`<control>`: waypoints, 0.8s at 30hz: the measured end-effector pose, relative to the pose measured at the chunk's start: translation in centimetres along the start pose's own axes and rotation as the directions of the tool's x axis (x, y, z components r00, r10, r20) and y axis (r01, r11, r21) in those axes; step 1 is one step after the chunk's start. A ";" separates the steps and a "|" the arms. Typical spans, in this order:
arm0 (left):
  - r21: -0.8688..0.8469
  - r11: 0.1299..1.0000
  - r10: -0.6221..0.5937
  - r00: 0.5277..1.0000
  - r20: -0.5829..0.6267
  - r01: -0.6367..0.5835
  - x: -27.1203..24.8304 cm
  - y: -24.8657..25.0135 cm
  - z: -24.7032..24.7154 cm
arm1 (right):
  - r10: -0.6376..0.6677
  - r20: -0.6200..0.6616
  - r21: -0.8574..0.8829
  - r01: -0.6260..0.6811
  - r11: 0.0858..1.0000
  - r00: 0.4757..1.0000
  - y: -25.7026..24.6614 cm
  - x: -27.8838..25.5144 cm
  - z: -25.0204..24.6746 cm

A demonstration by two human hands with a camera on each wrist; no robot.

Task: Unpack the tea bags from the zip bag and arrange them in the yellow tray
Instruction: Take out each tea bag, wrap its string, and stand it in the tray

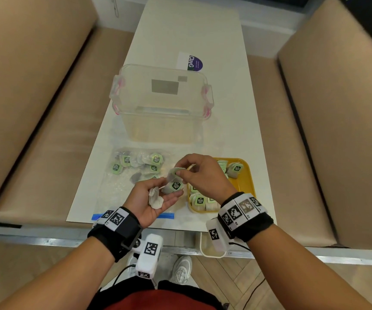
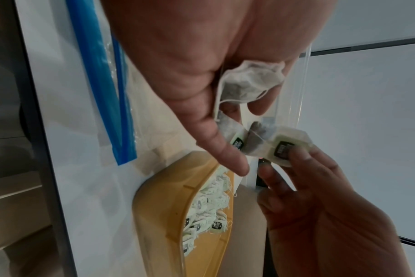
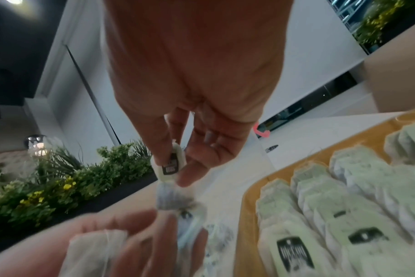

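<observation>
My left hand [image 1: 156, 195] lies palm up above the table's near edge and cups a few tea bags [image 2: 249, 82], its fingers curled loosely round them. My right hand [image 1: 194, 173] hovers just right of it and pinches one tea bag [image 1: 176, 172] by its green tag [image 3: 169, 165] between thumb and forefinger. Under both hands lies the clear zip bag [image 1: 122, 173] with its blue seal [image 2: 100, 82], several tea bags still inside it. The yellow tray [image 1: 246, 175] sits to the right, rows of tea bags [image 3: 320, 206] laid in it, partly hidden by my right hand.
A clear plastic storage box [image 1: 162, 104] with pink latches stands behind the zip bag in the middle of the white table [image 1: 191, 30]. A printed card [image 1: 191, 61] lies beyond it. Tan benches [image 1: 35, 108] flank the table on both sides.
</observation>
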State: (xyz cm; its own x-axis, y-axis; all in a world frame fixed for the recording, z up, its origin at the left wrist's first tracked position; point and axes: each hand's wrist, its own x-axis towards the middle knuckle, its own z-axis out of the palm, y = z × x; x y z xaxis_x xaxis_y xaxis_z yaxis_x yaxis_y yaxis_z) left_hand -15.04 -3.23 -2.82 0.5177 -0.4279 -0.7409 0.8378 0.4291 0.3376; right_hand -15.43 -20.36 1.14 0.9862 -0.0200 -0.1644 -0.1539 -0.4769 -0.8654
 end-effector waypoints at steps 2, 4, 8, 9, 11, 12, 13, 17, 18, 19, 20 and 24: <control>-0.003 1.000 0.000 1.000 0.000 0.000 0.0 0.1 0.0 | -0.027 -0.024 -0.006 0.027 1.000 0.999 -0.8 -0.4 -0.8; 0.001 1.000 -0.003 1.000 0.010 0.003 0.0 0.1 0.0 | -0.012 -0.055 0.043 0.015 0.999 0.998 -1.3 -0.7 -2.1; -0.032 0.999 0.004 1.000 0.010 -0.003 0.0 0.1 -0.1 | -0.055 -0.175 -0.342 -0.009 0.940 0.983 -0.8 -0.7 -6.3; -0.040 0.999 0.006 1.000 0.008 -0.006 0.0 0.1 -0.2 | -0.058 -0.179 -0.492 -0.038 0.870 0.982 -0.3 -0.6 -7.5; -0.045 0.999 0.008 1.000 0.010 -0.007 0.0 0.1 -0.3 | 0.036 -0.186 -0.574 -0.139 0.807 0.982 0.8 -0.4 -9.9; -0.043 0.999 0.008 1.000 0.012 -0.008 0.0 0.0 -0.4 | 0.098 -0.192 -0.558 -0.190 0.808 0.977 1.5 -0.3 -10.9; -0.042 0.999 0.008 1.000 0.014 -0.008 0.1 0.0 -0.5 | 0.145 -0.198 -0.542 -0.231 0.808 0.969 2.1 -0.3 -11.7; -0.043 0.999 0.011 1.000 0.018 -0.010 0.2 -0.2 -0.9 | 0.214 -0.196 -0.596 -0.290 0.749 0.957 4.0 -0.3 -13.2; -0.044 0.999 0.011 1.000 0.017 -0.010 0.2 -0.2 -1.0 | 0.216 -0.193 -0.609 -0.289 0.738 0.957 4.3 -0.3 -13.2; -0.042 0.999 0.012 1.000 0.016 -0.011 0.2 -0.2 -1.1 | 0.217 -0.188 -0.618 -0.288 0.731 0.958 4.6 -0.2 -13.2; -0.039 0.999 0.013 1.000 0.016 -0.012 0.2 -0.3 -1.1 | 0.221 -0.185 -0.628 -0.288 0.723 0.958 4.8 -0.1 -13.1; -0.033 0.999 0.008 1.000 0.017 -0.008 0.2 -0.3 -1.2 | 0.244 -0.181 -0.637 -0.302 0.709 0.953 5.6 0.4 -12.8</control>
State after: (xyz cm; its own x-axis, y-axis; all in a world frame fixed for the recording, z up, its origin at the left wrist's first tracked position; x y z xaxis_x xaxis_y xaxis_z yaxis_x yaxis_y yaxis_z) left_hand -15.43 -2.44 -3.76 0.5272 -0.4376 -0.7284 0.8277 0.4582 0.3239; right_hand -15.11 -34.29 2.24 0.9131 -0.2943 -0.2820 -0.3685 -0.8918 -0.2624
